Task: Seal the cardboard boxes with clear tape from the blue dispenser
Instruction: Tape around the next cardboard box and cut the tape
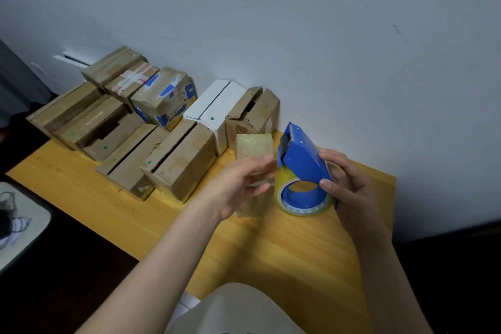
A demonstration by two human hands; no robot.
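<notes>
A blue tape dispenser (303, 160) with a roll of clear tape (305, 209) rests on the yellow wooden table (271, 252) at the right. My right hand (349, 187) grips its blue housing from the right side. A small tape-covered cardboard box (253, 145) stands upright just left of the dispenser. My left hand (244, 183) is in front of that box, fingers stretched toward the dispenser's cutter end; whether it pinches the tape end is unclear.
Several cardboard boxes (181, 163) lie packed together at the table's back left, some with open flaps. A white box (217, 108) and a torn brown box (254, 114) stand against the wall. A dark floor drops off at the left edge.
</notes>
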